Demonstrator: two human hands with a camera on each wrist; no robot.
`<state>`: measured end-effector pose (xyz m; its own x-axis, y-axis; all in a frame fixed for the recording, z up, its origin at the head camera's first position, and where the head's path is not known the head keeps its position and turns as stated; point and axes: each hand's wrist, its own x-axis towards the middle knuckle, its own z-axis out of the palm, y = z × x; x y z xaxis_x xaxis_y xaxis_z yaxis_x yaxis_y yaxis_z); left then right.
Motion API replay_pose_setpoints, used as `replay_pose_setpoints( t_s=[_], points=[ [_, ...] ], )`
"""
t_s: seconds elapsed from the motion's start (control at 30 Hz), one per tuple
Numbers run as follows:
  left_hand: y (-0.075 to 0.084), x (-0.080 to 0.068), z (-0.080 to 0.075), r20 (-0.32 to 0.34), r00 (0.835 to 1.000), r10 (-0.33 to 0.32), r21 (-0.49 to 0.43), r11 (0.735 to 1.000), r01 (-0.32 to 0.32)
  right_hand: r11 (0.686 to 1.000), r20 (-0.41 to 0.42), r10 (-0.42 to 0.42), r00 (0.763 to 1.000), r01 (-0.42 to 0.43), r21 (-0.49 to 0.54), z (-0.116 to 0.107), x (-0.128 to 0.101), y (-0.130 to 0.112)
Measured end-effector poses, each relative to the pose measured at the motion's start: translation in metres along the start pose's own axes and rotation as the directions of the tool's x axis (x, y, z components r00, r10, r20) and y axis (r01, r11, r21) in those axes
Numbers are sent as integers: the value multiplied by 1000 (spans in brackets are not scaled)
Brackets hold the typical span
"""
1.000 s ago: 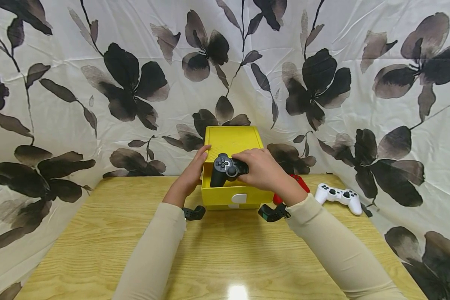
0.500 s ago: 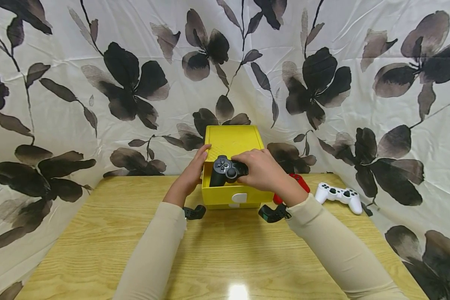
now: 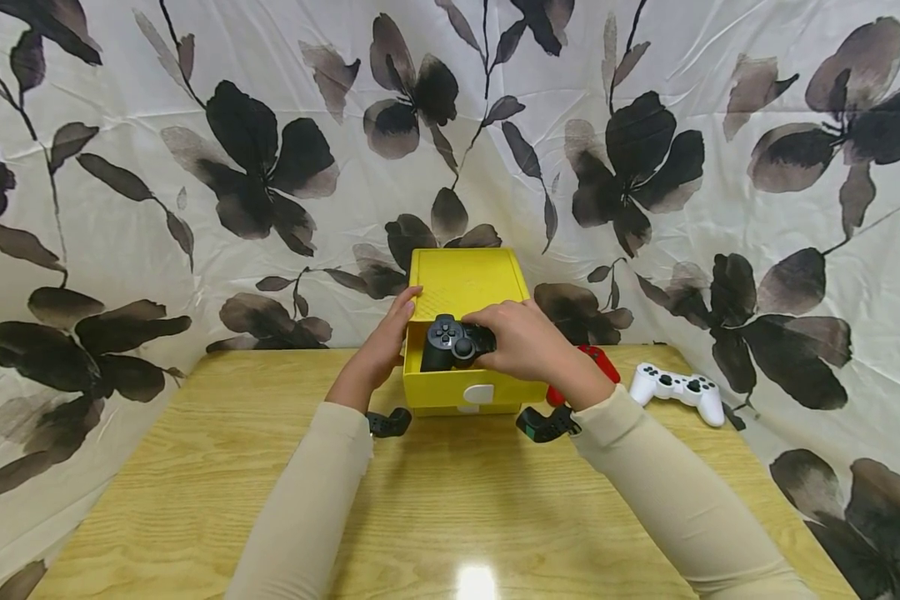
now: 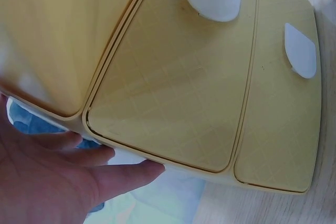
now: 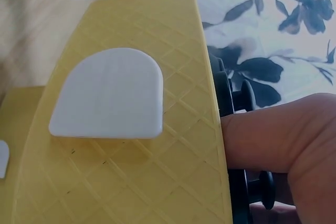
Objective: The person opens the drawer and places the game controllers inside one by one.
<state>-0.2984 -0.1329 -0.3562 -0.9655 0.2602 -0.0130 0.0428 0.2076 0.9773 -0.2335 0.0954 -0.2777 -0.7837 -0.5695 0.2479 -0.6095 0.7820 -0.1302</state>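
A yellow box of drawers [image 3: 468, 279] stands on the table, its top drawer [image 3: 438, 390] pulled out. My right hand [image 3: 528, 342] grips the right part of a black game controller [image 3: 447, 332] that sits tilted in the drawer opening, its left grip reaching down behind the drawer front. In the right wrist view, the drawer front with its white tab [image 5: 110, 95] hides much of the controller, and a thumb reaches in behind it between the two sticks. My left hand [image 3: 382, 350] rests along the box's left side, fingers straight against the wall in the left wrist view.
To the right of the box lies a red controller [image 3: 600, 363], partly covered by the right forearm. A white controller [image 3: 677, 390] lies farther right near the table's [image 3: 450, 508] edge. A floral cloth [image 3: 465, 125] hangs behind and at both sides.
The black controller has sunk a little lower into the drawer with my right hand on it. My left hand has stayed at the box's side.
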Motion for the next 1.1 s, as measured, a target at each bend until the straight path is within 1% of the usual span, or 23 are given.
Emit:
replay_pose_setpoints(
  t_s=[0.47, 0.8, 0.93, 1.1],
  points=[
    [-1, 0, -1, 6, 1000, 10, 4, 1000, -10, 1000, 70, 12, 997, -13, 18, -1, 3, 2],
    [-2, 1, 0, 4, 1000, 14, 9, 1000, -14, 1000, 100, 10, 995, -7, -29, -1, 4, 1],
    [-2, 1, 0, -1, 1000, 10, 18, 1000, -10, 999, 122, 17, 992, -13, -35, -1, 5, 0],
    [-2, 1, 0, 6, 1000, 20, 7, 1000, -21, 999, 148, 15, 989, -10, -35, 0, 6, 1]
  ],
)
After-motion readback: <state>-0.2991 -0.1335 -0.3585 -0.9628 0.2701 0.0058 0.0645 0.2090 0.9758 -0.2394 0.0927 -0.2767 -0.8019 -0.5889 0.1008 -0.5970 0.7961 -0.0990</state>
